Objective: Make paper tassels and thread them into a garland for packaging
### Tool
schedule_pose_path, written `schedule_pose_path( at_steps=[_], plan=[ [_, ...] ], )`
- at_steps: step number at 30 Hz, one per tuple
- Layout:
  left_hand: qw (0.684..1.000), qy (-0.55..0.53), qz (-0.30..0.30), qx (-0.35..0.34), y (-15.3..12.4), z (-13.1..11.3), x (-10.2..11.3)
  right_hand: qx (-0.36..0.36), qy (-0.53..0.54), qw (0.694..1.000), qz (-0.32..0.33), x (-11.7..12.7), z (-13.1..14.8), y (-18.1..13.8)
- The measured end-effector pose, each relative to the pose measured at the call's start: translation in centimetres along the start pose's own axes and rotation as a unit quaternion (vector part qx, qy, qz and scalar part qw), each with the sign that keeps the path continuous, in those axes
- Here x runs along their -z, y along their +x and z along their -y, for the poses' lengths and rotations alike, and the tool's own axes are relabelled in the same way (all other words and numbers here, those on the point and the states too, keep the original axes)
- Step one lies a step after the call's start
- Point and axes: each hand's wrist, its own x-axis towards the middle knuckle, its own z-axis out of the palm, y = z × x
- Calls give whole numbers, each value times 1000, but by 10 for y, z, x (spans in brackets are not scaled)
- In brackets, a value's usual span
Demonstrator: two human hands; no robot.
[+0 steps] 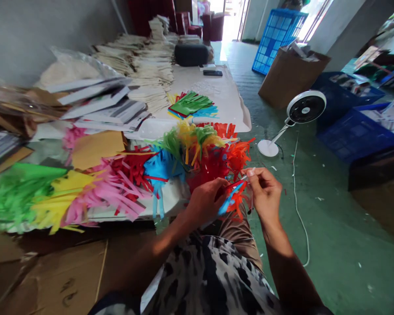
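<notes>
Your curled left hand (206,199) grips narrow blue-and-red paper strips (231,197) that slant up between your hands; their upper ends lie nearer your right hand (265,188), which pinches a thin whitish strand (244,177)

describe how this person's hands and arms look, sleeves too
The left hand and right hand are ungloved, with no watch or bracelet visible. Both forearms are bare; a mostly dark left sleeve shows low in view, beside a black-and-white patterned top.

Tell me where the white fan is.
In the head view, the white fan stands on the green floor at right, between the white-covered table and a blue bin, beyond the right hand.
</notes>
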Motion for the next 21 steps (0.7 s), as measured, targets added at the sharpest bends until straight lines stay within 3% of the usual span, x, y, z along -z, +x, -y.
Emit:
schedule_pose_path(
  at_steps=[3,7,9,11,14,18,21],
  plan=[
    [996,83,34,-26,-5,0,1,-56,70,996,4,2,1,3],
    [981,162,107,-13,-3,3,27,-83,147,986,-10,3,-2,6],
    [973,211,83,33,4,7,43,-75,168,983,-25,4,-5,7],
    [963,262,16,66,17,10,52,-71,176,981,-25,4,-7,7],
    [951,294,-53,77,41,14,44,-71,166,983,-12,1,-10,7],
    [943,311,4,121,75,18,15,-61,134,989,0,-2,-14,4],
    [945,306,-24,112,95,22,6,-61,107,992,9,-2,-17,2]
  ],
)
